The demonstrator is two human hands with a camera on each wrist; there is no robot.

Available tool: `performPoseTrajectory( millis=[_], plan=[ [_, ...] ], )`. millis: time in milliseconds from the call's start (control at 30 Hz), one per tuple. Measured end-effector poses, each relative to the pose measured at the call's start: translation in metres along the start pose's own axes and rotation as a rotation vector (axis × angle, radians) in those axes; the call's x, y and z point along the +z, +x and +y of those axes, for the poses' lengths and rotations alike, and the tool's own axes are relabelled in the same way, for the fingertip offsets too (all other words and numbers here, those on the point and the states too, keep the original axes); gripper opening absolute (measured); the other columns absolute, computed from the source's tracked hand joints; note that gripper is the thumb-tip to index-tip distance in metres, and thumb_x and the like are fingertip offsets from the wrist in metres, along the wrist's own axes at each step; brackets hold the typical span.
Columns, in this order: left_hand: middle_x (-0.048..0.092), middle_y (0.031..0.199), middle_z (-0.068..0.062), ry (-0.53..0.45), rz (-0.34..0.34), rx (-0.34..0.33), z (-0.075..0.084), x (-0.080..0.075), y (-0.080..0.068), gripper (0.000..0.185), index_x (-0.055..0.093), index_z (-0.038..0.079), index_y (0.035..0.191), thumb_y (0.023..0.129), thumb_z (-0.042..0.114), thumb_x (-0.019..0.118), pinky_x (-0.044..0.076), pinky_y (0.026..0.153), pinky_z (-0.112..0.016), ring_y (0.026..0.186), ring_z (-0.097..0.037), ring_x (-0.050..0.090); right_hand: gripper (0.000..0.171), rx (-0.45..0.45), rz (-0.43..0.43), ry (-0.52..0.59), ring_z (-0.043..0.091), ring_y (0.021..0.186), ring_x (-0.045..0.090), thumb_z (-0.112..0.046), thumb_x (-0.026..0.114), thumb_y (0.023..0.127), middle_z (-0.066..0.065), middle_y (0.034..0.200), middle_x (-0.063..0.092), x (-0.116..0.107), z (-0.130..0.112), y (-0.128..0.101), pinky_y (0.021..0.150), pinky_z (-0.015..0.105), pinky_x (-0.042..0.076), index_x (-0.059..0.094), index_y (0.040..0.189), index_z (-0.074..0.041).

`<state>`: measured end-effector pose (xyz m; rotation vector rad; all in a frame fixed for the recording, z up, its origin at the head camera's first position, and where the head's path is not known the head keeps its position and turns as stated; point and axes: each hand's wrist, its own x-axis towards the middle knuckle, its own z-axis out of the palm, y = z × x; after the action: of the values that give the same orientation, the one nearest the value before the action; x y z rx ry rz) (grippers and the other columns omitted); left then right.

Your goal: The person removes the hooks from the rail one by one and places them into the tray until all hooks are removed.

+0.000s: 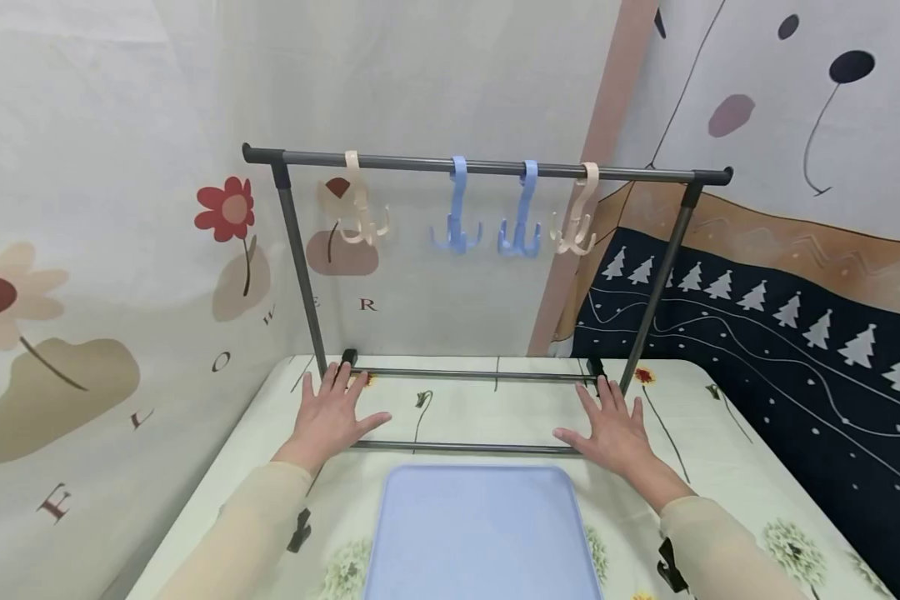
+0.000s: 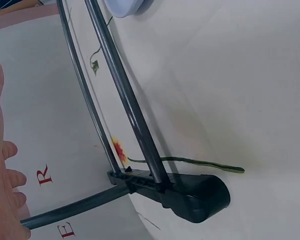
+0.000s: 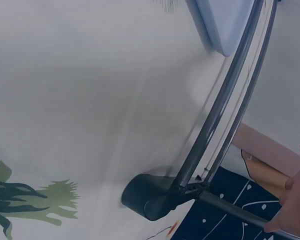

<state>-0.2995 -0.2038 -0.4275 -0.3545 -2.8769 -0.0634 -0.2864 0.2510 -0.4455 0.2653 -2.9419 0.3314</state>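
Observation:
A dark grey metal garment rack (image 1: 412, 162) stands on the table. My left hand (image 1: 328, 423), its fingers spread, is in front of the foot of the left post (image 1: 302, 271). My right hand (image 1: 613, 427) is likewise spread before the bottom of the right post (image 1: 662, 287). Neither hand holds anything. From the top bar hang a cream hook (image 1: 362, 204) on the left, two blue hooks, one (image 1: 456, 210) near the middle and one (image 1: 523, 212) right of it, and another cream hook (image 1: 579, 208). Black plastic feet show in the left wrist view (image 2: 197, 197) and right wrist view (image 3: 149, 196).
A light blue tray (image 1: 482, 533) lies on the flower-patterned tablecloth (image 1: 727, 467), in front of the rack's lower bars (image 1: 465, 448). Printed curtains (image 1: 435, 75) close off the back and sides. Black straps (image 1: 298, 531) hang by both wrists.

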Motion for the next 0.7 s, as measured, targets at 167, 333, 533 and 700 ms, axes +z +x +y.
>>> performPoseTrajectory(
  millis=[167, 333, 533, 700],
  plan=[
    [0.027, 0.156, -0.028, -0.016, 0.002, -0.003, -0.003, 0.0, 0.0, 0.097, 0.039, 0.007, 0.151, 0.087, 0.079, 0.043, 0.005, 0.11, -0.07, 0.145, -0.046, 0.019, 0.1, 0.016, 0.011, 0.008, 0.052, 0.144, 0.009, -0.073, 0.055, 0.086, 0.031, 0.159, 0.012, -0.004, 0.004, -0.001, 0.107, 0.074, 0.0, 0.027, 0.156, -0.007],
    [0.027, 0.156, -0.028, -0.036, 0.005, -0.008, -0.004, -0.004, 0.001, 0.095, 0.039, 0.006, 0.151, 0.088, 0.077, 0.047, 0.005, 0.11, -0.071, 0.145, -0.046, 0.019, 0.1, 0.02, 0.041, 0.029, 0.051, 0.144, 0.01, -0.073, 0.054, 0.087, 0.031, 0.159, 0.012, -0.01, 0.009, -0.002, 0.107, 0.074, 0.002, 0.027, 0.156, -0.006],
    [0.026, 0.156, -0.029, -0.08, 0.017, -0.016, -0.005, -0.01, 0.003, 0.095, 0.04, 0.006, 0.151, 0.087, 0.075, 0.05, 0.004, 0.11, -0.071, 0.145, -0.046, 0.017, 0.101, 0.046, 0.053, 0.023, 0.052, 0.144, 0.01, -0.074, 0.053, 0.087, 0.032, 0.158, 0.012, -0.017, 0.016, 0.002, 0.106, 0.075, 0.006, 0.024, 0.156, -0.005],
    [0.026, 0.156, -0.029, -0.123, 0.023, -0.023, -0.003, -0.016, 0.004, 0.095, 0.036, 0.006, 0.152, 0.087, 0.071, 0.055, 0.004, 0.11, -0.071, 0.146, -0.046, 0.015, 0.103, 0.056, 0.065, 0.056, 0.053, 0.143, 0.01, -0.073, 0.054, 0.087, 0.034, 0.157, 0.011, -0.025, 0.022, 0.003, 0.106, 0.075, 0.006, 0.023, 0.156, -0.004]
  ],
)
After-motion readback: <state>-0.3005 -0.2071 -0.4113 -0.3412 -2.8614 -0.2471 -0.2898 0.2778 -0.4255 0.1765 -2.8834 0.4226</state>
